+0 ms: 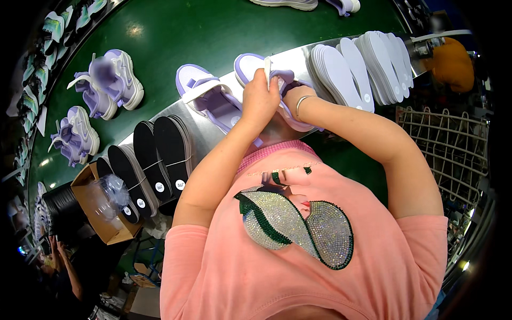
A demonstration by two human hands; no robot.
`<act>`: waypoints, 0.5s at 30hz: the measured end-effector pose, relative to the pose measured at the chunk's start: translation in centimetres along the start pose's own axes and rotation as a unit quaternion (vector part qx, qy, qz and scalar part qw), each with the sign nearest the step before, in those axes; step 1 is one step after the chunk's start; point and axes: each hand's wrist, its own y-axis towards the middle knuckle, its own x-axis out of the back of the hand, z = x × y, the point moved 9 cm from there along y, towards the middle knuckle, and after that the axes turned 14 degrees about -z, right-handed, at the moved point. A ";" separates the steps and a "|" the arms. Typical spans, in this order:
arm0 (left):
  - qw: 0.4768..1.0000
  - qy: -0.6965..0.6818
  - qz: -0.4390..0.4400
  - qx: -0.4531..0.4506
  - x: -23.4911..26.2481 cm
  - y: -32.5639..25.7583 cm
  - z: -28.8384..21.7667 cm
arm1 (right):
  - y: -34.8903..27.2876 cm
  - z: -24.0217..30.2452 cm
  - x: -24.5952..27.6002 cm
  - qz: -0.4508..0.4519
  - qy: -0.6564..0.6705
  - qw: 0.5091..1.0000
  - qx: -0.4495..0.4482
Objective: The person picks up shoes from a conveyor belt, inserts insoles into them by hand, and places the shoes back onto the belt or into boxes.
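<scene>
A lilac and white sneaker is in front of me at the metal edge of the green surface. My left hand is closed on its upper, by the whitish strap at the opening. My right hand, with a bracelet at the wrist, reaches into the shoe's opening; its fingers are hidden inside. Just left of my left hand, a second lilac and white sneaker stands with its opening toward me, touching nothing I hold. White insoles lie stacked close to the right of my right hand.
Stacks of black insoles, tied with bands, lie to the left along the metal edge. A cardboard box holds clear plastic. More sneakers stand on the green surface. A wire rack is at right; another person's arms show lower left.
</scene>
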 end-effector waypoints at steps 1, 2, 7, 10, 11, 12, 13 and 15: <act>1.000 0.005 0.002 -0.006 -0.1 0.0 -0.2 | -0.2 0.3 0.0 0.012 -0.029 0.999 0.031; 1.000 0.012 -0.001 -0.006 -0.2 0.0 -0.2 | -0.5 0.6 0.1 0.024 -0.058 0.996 0.061; 1.000 0.028 0.002 0.012 -0.3 0.0 0.3 | -2.2 0.9 1.5 0.033 -0.024 0.994 0.101; 1.000 0.012 -0.011 -0.002 -0.3 -0.1 0.1 | -5.2 0.6 2.7 0.028 -0.021 0.990 0.134; 1.000 0.017 -0.011 -0.003 -0.4 -0.1 0.0 | -5.3 -0.1 1.8 0.022 -0.020 0.990 0.137; 1.000 0.021 -0.010 -0.004 -0.6 0.0 -0.1 | -5.2 -0.7 0.3 0.016 -0.019 0.990 0.140; 1.000 0.027 -0.011 -0.009 -0.7 0.1 -0.2 | -5.1 -0.9 -0.1 0.006 -0.017 0.990 0.141; 1.000 0.028 0.000 0.010 -1.0 0.0 0.1 | -4.7 -1.1 -1.0 0.051 -0.026 0.989 0.139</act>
